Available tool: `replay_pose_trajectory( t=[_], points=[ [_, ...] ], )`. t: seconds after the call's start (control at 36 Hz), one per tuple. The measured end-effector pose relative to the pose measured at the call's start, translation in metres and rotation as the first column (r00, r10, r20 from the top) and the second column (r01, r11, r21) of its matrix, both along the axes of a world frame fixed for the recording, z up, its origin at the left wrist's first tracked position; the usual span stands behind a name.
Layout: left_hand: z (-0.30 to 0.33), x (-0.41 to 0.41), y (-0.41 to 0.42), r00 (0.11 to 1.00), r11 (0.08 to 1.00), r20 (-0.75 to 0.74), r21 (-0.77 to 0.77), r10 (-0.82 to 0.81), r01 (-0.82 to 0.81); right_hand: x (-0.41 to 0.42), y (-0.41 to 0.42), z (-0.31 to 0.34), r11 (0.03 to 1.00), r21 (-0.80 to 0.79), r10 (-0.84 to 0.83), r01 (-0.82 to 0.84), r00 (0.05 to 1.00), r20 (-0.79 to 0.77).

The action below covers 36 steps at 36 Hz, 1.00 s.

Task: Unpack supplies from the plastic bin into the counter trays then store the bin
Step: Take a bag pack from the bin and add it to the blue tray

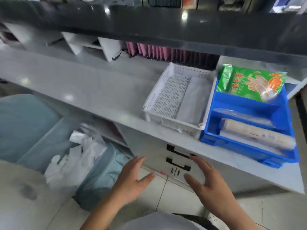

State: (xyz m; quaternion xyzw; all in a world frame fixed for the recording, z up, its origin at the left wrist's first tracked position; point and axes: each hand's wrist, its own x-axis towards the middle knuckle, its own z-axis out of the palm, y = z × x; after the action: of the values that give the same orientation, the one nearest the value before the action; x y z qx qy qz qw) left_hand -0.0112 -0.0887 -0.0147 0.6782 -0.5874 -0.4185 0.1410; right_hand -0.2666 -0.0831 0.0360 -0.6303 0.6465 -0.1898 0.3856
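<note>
Both hands hang low in front of the person, the left hand and the right hand spread with loose fingers, each grip released and holding nothing, palms turned toward one another over the tiled floor. Just beyond their fingertips are the black drawer handles under the desk. Down to the left, well apart from either hand, sits the clear plastic bin with crumpled white plastic bags still in it. Up on the desk, the white perforated tray holds a pale folded sheet, and touching its right side the blue tray carries a green glove pack and a paper-wrapped roll.

My worry is the bags: they are limp and slippery, so a loose grasp could spill them onto the floor. The glove pack leans on the blue tray's divider and may slide if the tray is nudged
</note>
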Motion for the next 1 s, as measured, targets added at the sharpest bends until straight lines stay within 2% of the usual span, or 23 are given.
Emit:
replay_pose_trajectory(
  t=[0.17,0.25,0.33,0.42,0.58,0.69,0.83,0.92,1.0],
  points=[
    [-0.012,0.091,0.05,0.982,0.982,0.018,0.004,0.189,-0.19,0.091,-0.002,-0.004,0.974,0.047,0.225,-0.223,0.974,-0.038],
    [-0.013,0.124,0.073,0.95,0.951,-0.057,0.042,0.308,-0.306,0.127,-0.006,0.003,0.943,0.058,0.332,-0.329,0.941,-0.069],
    [-0.021,0.151,0.093,0.881,0.891,-0.139,0.106,0.453,-0.442,0.163,-0.016,0.004,0.906,0.08,0.423,-0.416,0.899,-0.114],
    [-0.032,0.172,0.112,0.803,0.823,-0.178,0.102,0.568,-0.559,0.201,-0.027,-0.001,0.854,0.117,0.52,-0.507,0.84,-0.157],
    [-0.046,0.217,0.15,0.615,0.633,-0.15,0.211,0.774,-0.745,0.293,-0.054,-0.017,0.735,0.21,0.677,-0.645,0.716,-0.171],
    [-0.052,0.265,0.159,0.516,0.519,-0.08,0.241,0.853,-0.82,0.372,-0.084,-0.041,0.63,0.215,0.777,-0.747,0.604,-0.177],
    [-0.062,0.337,0.138,0.455,0.432,0.019,0.285,0.89,-0.856,0.476,-0.124,-0.076,0.505,0.284,0.863,-0.815,0.485,-0.143],
    [-0.069,0.379,0.113,0.458,0.423,0.038,0.322,0.888,-0.847,0.528,-0.149,-0.099,0.468,0.342,0.88,-0.815,0.463,-0.1],
    [-0.083,0.42,0.083,0.474,0.427,0.046,0.368,0.879,-0.826,0.569,-0.174,-0.13,0.482,0.422,0.865,-0.767,0.494,-0.089]
  ],
)
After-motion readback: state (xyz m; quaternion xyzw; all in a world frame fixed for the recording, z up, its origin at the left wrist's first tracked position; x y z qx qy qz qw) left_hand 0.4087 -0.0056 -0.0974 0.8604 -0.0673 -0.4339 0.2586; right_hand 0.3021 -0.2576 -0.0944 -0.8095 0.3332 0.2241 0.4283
